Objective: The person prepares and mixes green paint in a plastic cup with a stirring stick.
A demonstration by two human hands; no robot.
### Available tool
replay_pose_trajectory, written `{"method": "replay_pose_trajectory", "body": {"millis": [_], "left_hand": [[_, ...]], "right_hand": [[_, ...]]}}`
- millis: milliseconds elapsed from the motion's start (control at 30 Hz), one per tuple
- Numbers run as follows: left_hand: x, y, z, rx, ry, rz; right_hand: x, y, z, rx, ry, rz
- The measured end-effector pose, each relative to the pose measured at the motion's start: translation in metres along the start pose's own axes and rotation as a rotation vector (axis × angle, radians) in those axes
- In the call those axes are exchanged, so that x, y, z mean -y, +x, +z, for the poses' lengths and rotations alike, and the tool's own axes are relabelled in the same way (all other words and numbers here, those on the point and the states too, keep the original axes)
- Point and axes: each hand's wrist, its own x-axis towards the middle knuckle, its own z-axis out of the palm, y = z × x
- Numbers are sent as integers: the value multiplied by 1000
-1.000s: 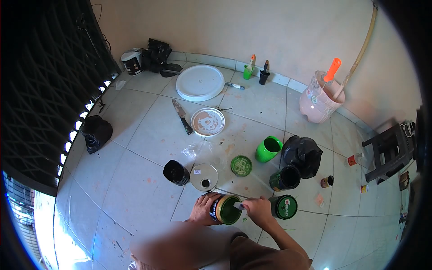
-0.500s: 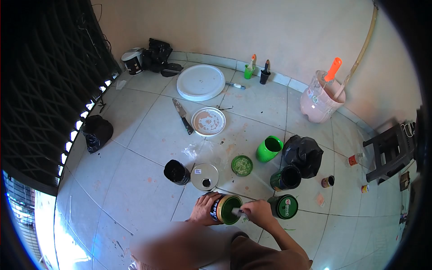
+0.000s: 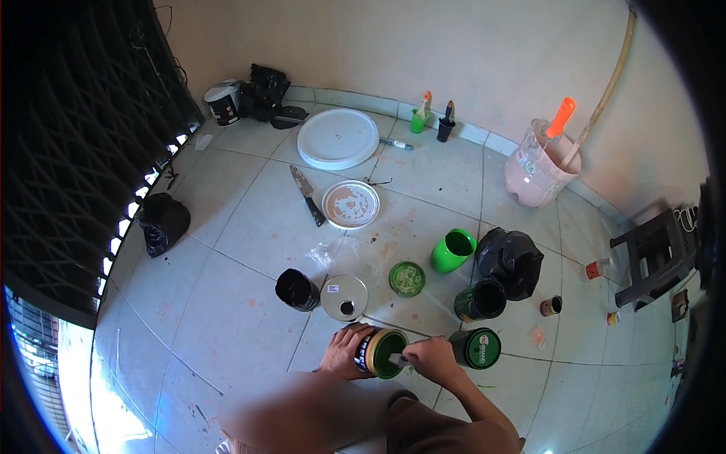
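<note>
My left hand (image 3: 346,352) is wrapped round the side of a paint can (image 3: 368,352) with green inside, its mouth tilted toward the right. My right hand (image 3: 431,359) is closed on a small grey flat-bladed scraper (image 3: 398,359), whose blade is at the can's mouth; its handle is hidden in my fingers. Just right of that hand stands a dark green can (image 3: 478,348) with a lettered top. Above it is another dark can (image 3: 482,300), next to a bright green container (image 3: 453,250). A green-smeared lid (image 3: 407,278) lies on the floor ahead.
Left of the lid are a round metal lid (image 3: 344,297) and a black-wrapped container (image 3: 296,290). Farther off lie a knife (image 3: 307,197), a white lid (image 3: 350,205) and a large white lid (image 3: 338,139). A pink bucket (image 3: 538,174), a black bag (image 3: 510,262) and a dark stool (image 3: 656,256) stand at right.
The scraper has shifted slightly at the can's mouth, and my right hand has moved a little with it. My left hand and the can stay almost in place.
</note>
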Motion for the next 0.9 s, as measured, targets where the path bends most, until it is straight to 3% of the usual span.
{"method": "replay_pose_trajectory", "body": {"millis": [33,133,233,333,433,533,633,733,833,900], "left_hand": [[-1,1,0,-4,-3,4],[0,0,-1,-9,-2,13],[2,0,1,-8,0,19],[1,0,3,-16,-14,11],[1,0,1,-14,-5,13],[0,1,1,-7,6,19],[1,0,3,-1,0,13],[2,0,4,-10,-2,21],[2,0,4,-12,-7,24],[1,1,2,-9,-13,11]], "right_hand": [[0,0,-2,-42,54,-5],[-3,2,0,23,-166,3],[6,3,-9,191,-28,22],[6,6,-15,-29,39,13],[0,3,-7,108,-234,19],[0,-2,-1,141,50,11],[-2,1,1,-119,-60,-27],[-7,1,2,100,-85,-25],[-2,0,-4,34,105,-44],[-6,1,-1,-17,-65,-39]]}}
